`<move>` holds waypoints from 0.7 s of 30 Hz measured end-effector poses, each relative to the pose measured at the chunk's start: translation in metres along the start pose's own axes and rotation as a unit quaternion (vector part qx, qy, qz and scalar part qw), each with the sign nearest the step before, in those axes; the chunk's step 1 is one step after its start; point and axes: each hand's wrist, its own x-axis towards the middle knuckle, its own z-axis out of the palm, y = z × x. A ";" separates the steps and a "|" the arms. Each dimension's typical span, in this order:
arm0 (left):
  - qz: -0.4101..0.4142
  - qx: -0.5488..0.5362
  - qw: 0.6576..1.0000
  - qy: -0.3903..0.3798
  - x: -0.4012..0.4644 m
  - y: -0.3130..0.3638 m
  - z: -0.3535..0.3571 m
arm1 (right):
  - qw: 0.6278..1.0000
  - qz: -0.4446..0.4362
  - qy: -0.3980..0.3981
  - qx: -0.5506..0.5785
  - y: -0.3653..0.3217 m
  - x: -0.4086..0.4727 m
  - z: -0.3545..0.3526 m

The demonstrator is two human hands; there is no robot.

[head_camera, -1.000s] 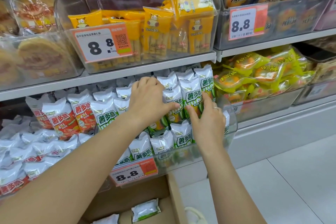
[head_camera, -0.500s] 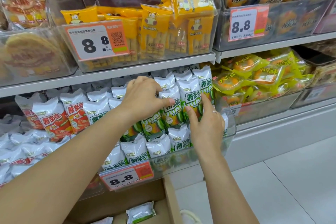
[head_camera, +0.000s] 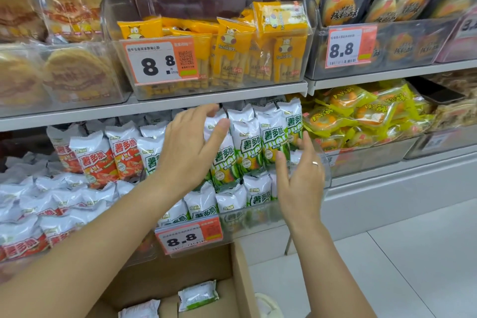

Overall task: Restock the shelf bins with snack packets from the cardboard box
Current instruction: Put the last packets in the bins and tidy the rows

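Note:
White-and-green snack packets stand upright in rows in a clear shelf bin on the lower shelf. My left hand hovers in front of the upright packets with fingers spread and relaxed, holding nothing. My right hand, wearing a ring, is just right of the packets by the bin's right wall, fingers straight, holding nothing. Below, the cardboard box sits on the floor with two green-and-white packets lying inside.
Red-and-white packets fill the bin to the left. Yellow wafer packs sit in the clear bin on the shelf above. Yellow-green pastry packets fill the bin at right. An orange 8.8 price tag hangs on the bin front. White floor tiles lie at right.
Both hands have let go of the upright green packets and drawn back slightly, fingers opening. The view has shifted a little to the left.

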 end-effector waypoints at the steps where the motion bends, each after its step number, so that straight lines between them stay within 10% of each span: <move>1: 0.007 -0.016 1.000 0.015 -0.011 -0.003 -0.011 | 1.000 -0.022 0.014 0.011 -0.002 -0.004 -0.005; 8: -0.069 -0.060 0.995 0.050 -0.140 -0.042 -0.070 | 0.992 -0.091 -0.076 0.052 -0.029 -0.078 -0.023; 12: -0.148 0.002 0.983 -0.105 -0.207 -0.065 -0.075 | 0.934 -0.168 -0.313 -0.047 -0.049 -0.143 -0.004; 16: -0.251 0.114 0.845 -0.459 -0.254 -0.100 -0.059 | 0.780 -0.162 -0.568 -0.209 -0.041 -0.187 0.034; 21: -0.298 0.177 0.739 -0.578 -0.282 -0.137 -0.037 | 0.655 -0.014 -0.698 -0.289 0.005 -0.224 0.077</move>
